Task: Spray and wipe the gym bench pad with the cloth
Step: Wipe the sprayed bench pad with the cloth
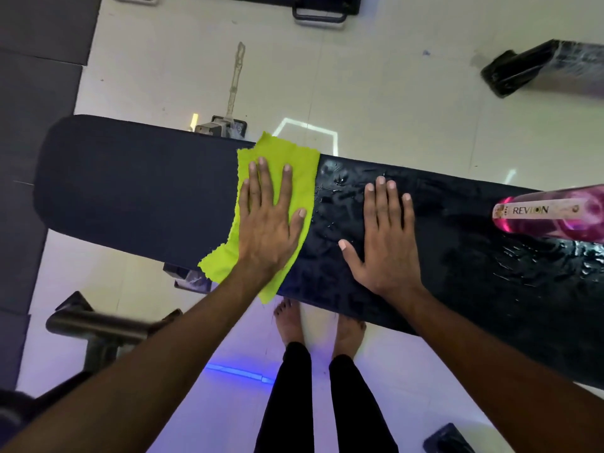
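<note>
The long black padded gym bench pad runs across the middle of the frame, matte and dry-looking at its left end. Just left of centre, my left hand lies flat with fingers spread wide, pressing the thin lime-green microfibre cloth onto the pad; the cloth is soft and limp, hangs over the near edge, and I judge it best driven by a flat palm rather than pinched. Right of centre, my right hand rests open and empty, fingers splayed, on the wet, glossy stretch, which looks slippery under beads of liquid. At the right edge a translucent pink spray bottle lies on the pad, light plastic I judge, its label reading "REVLON".
</note>
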